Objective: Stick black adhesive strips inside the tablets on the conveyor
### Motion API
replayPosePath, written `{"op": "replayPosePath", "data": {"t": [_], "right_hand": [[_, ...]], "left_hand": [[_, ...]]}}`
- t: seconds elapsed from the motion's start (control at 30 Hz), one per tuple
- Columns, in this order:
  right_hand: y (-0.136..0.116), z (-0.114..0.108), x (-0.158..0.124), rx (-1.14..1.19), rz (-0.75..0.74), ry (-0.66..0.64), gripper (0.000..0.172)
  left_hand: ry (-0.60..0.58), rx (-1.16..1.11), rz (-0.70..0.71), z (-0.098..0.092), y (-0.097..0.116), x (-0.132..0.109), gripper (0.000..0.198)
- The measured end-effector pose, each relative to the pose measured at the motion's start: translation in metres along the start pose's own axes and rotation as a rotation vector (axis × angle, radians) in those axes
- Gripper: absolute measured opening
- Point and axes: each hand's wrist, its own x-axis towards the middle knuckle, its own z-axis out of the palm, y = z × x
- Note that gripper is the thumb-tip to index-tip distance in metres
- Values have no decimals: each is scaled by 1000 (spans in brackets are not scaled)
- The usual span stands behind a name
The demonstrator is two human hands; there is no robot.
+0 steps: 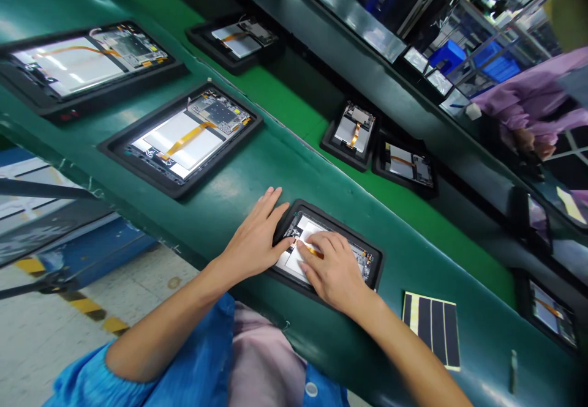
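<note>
An opened tablet (289,263) lies in a black foam tray (379,260) on the green work table, its white battery, orange ribbon cable (314,251) and circuit board exposed. My left hand (261,234) rests at the tray's left end, fingers stretched out and the thumb touching the cable's left end. Over the battery, my right hand (333,266) bends down with its fingertips at the same cable end. Whether the right fingers pinch anything there is hidden. To the right lies a sheet of black adhesive strips (432,328) with a yellowish edge.
Two more opened tablets (188,141) (92,61) in foam trays lie to the left on the table. Beyond the table edge, a green conveyor belt (294,113) carries several similar trays. A small slim tool (513,370) lies at the right. Across the line sits a person in pink sleeves (537,89).
</note>
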Motion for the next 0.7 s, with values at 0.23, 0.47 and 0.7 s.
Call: {"op": "replayPosePath", "data": {"t": [0.23,0.47,0.7], "right_hand": [[0,-2,1,7,-15,22,34],[1,-1,0,7,1,2,34],[1,2,-2,31,-15,28,37]], "left_hand": [[-94,53,32,-8,-10,15,72],[-173,87,88,-14,-14,28,77],[-169,94,128,-14,-5,33,66]]}}
